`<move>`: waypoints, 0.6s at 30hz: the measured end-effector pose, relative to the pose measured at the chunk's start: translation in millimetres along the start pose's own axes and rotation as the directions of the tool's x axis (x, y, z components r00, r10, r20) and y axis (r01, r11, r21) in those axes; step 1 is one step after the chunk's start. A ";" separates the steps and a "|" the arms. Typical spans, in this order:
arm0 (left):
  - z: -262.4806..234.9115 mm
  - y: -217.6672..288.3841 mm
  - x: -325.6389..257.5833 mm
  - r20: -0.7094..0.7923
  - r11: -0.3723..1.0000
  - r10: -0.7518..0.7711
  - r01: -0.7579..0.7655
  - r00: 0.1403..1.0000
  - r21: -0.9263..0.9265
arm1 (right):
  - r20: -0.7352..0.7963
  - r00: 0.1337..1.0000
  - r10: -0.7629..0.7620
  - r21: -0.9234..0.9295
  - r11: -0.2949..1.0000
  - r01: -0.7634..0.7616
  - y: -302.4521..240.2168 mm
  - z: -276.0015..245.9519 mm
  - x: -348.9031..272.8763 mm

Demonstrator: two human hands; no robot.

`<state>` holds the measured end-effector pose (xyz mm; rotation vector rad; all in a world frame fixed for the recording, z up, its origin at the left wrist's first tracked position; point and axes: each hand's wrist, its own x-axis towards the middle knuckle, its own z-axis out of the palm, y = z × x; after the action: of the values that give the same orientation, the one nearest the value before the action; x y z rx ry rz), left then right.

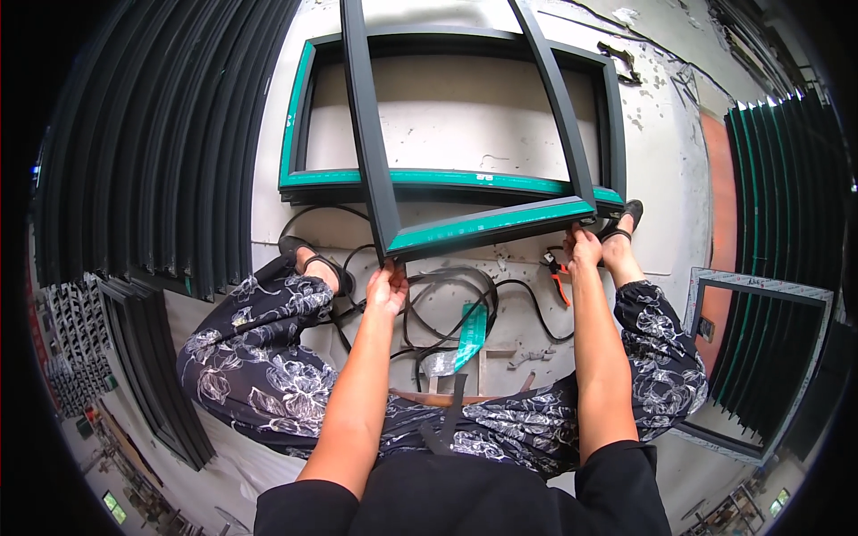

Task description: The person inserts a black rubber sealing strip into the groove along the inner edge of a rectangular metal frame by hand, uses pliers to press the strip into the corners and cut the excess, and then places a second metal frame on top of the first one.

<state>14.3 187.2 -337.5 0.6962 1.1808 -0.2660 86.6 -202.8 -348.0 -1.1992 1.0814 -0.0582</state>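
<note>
Head view, looking down past the person's knees: the left hand point(387, 288) and the right hand point(583, 247) are holding a dark window frame point(375, 170) by its near rail, one hand at each lower corner, so that the frame is tilting up and away from the person. The left grip is closing around the near left corner, fingers wrapped under the rail; the right grip is pinching the near right corner, thumb and fingertips folded onto the rail's end. A strip of teal protective film point(492, 223) is running along that near rail. Beneath and beyond it a second frame point(304, 116), also edged in teal, is lying flat on the pale floor point(661, 134), and the held frame's far end is passing over it towards the top edge of the picture. On the floor between the feet a black rubber gasket point(447, 308) is lying in loose loops, with a loose piece of teal tape point(471, 335) across it and orange-handled cutters point(559, 281) just beside the right foot. Stacks of dark profiles point(161, 134) are leaning at the left edge of the floor, more at the right. Judged from this arrangement, the step in hand is lifting or positioning the frame before work on its rail; the next move is likely to call for both hands keeping level so the frame does not twist, and for one hand to be freed only once the frame is resting securely.
</note>
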 end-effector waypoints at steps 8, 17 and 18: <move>-3.0 13.1 1.5 0.076 0.942 0.219 -0.231 0.973 0.242 | 0.252 0.962 0.104 -0.105 0.991 -0.080 34.0 33.0 -40.8; -7.7 25.8 -11.1 0.146 0.925 0.105 -0.151 0.984 0.349 | 0.122 0.984 0.133 0.121 0.982 -0.148 28.9 31.4 -41.5; -8.1 26.4 -9.6 0.206 0.871 0.116 -0.199 0.972 0.449 | 0.102 0.985 0.140 0.121 0.981 -0.152 37.1 39.4 -48.3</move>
<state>18.7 210.9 -321.0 1.1647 0.8889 -0.4730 70.5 -132.0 -347.2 -0.9951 1.0648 0.0407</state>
